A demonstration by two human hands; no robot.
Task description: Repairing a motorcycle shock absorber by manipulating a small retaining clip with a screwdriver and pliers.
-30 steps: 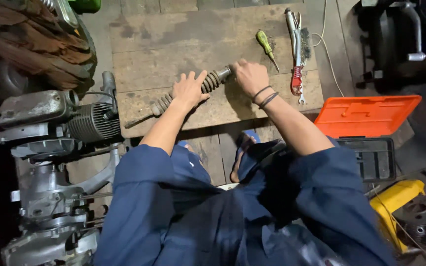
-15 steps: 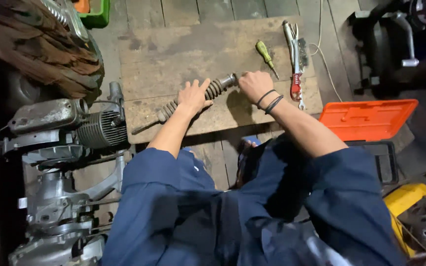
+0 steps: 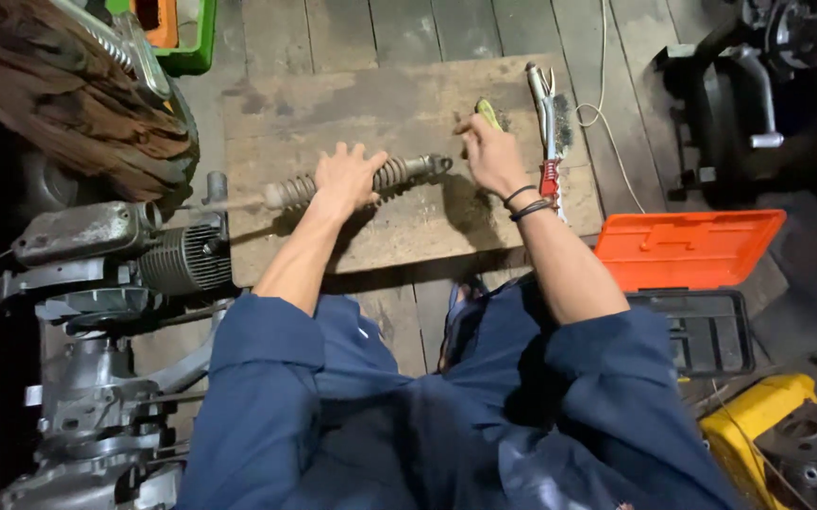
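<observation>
A grey shock absorber with a coil spring (image 3: 408,172) lies across a worn wooden board (image 3: 352,104) on the plank floor. My left hand (image 3: 344,178) rests on top of its spring, fingers spread and curled over it. My right hand (image 3: 491,151) is off the shock's right end and has its fingers closed around the green handle of a screwdriver (image 3: 488,113); only the handle's tip shows above the fingers. Dark bands circle my right wrist.
Locking pliers with a red grip (image 3: 548,123) and a wire brush lie at the board's right edge. An open orange-lidded tool case (image 3: 682,250) sits to the right. An engine (image 3: 106,283) stands at left, a green crate (image 3: 186,38) behind, a yellow container (image 3: 758,416) lower right.
My right hand let go of the shock's right end and moved up and right onto the green screwdriver. My left hand stayed on the spring.
</observation>
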